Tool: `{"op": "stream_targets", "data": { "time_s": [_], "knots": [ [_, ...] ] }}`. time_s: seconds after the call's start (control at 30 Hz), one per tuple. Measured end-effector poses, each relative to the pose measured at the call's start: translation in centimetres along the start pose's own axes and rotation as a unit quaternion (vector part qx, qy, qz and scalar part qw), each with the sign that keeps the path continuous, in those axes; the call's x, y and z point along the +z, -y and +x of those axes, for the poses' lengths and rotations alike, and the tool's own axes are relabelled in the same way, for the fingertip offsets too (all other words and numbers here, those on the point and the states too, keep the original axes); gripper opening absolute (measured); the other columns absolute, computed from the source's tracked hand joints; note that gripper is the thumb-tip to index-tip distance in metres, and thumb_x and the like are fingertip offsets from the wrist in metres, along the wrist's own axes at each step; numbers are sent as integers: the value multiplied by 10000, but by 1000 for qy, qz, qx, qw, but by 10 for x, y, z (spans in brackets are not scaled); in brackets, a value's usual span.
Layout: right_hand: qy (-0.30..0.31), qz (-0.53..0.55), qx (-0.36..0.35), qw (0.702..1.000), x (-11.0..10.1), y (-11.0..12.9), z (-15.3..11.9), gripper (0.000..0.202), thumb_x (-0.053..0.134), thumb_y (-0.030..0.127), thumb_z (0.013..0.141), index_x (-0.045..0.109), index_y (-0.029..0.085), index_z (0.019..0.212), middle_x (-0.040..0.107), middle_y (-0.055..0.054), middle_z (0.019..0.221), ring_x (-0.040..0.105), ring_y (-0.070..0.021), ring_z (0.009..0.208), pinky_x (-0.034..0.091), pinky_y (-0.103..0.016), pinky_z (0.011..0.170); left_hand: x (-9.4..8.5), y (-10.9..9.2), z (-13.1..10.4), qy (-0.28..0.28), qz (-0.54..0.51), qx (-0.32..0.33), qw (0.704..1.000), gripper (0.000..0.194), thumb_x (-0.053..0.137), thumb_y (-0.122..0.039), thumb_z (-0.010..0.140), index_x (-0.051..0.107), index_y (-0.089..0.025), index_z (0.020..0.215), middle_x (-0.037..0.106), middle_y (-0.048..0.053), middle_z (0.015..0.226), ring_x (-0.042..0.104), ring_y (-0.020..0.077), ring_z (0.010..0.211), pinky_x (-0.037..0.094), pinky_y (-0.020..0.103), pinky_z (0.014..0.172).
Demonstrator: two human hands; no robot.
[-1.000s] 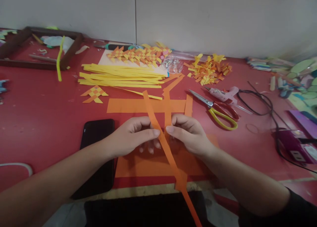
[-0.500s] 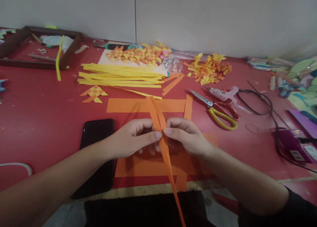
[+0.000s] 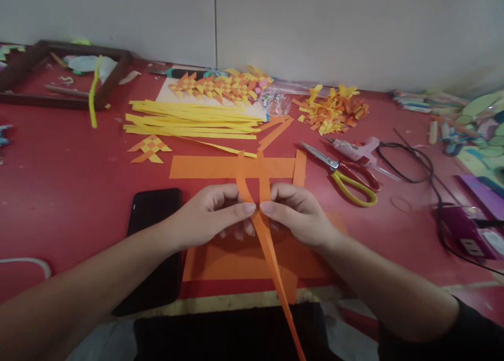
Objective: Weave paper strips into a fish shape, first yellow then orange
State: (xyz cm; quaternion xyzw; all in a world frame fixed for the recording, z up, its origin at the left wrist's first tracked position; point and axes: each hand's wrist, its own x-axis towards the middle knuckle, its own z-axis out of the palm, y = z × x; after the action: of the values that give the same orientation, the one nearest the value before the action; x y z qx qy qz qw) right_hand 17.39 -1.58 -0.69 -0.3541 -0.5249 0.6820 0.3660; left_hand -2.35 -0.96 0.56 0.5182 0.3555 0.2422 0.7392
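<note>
My left hand (image 3: pixel 228 214) and my right hand (image 3: pixel 295 214) meet near the middle, thumbs almost touching. Between them is a long orange paper strip (image 3: pixel 271 250), pinched by both. Above the thumbs it parts into two narrow ends, the left one curved and the right one straighter. Its lower part narrows and hangs past the table's front edge. Under the hands lie orange paper sheets (image 3: pixel 220 266), and just beyond is a wide orange paper band (image 3: pixel 205 167). Some fingertips are hidden behind the strip.
A black phone (image 3: pixel 157 208) lies by my left forearm. Scissors (image 3: pixel 334 166) and a pink glue gun (image 3: pixel 358 150) are at the right. Farther back are yellow paper strips (image 3: pixel 189 120), woven paper fish (image 3: pixel 220 88), paper scraps (image 3: pixel 334 109) and a brown frame (image 3: pixel 47 102).
The strip's two upper ends have spread apart, the right one swinging rightward. The hanging tail has shifted slightly right. Both hands keep their pinch in nearly the same place.
</note>
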Motion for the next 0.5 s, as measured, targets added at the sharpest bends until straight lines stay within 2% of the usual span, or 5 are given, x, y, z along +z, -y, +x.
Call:
{"op": "stream_targets", "data": {
  "time_s": [0.1,0.23,0.4,0.5],
  "knots": [
    [-24,10,3,1000,1,2,0,275,686,339,834,539,170,675,498,55,517,413,-56,442,291,-196,413,0,1,-1,26,-5,-10,1000,267,560,-400,916,631,-148,870,695,23,726,613,92,567,415,173,480],
    [-39,22,20,999,2,4,0,296,686,348,830,535,171,647,497,54,505,415,-57,434,288,-198,413,3,1,-3,77,-35,-24,996,297,558,-405,919,626,-137,809,699,41,750,630,102,633,493,201,589],
    [27,9,28,999,0,4,-2,307,686,363,827,578,153,630,546,28,520,431,-63,443,305,-209,420,3,1,-2,62,-13,13,998,303,573,-401,907,598,-136,762,640,8,667,593,90,575,488,197,561],
    [30,11,18,999,-1,3,-2,283,686,327,832,585,150,636,550,33,518,434,-58,435,305,-205,414,2,1,-1,56,1,19,998,290,566,-382,911,600,-138,759,643,6,678,596,88,569,493,198,562]
  ]
}}
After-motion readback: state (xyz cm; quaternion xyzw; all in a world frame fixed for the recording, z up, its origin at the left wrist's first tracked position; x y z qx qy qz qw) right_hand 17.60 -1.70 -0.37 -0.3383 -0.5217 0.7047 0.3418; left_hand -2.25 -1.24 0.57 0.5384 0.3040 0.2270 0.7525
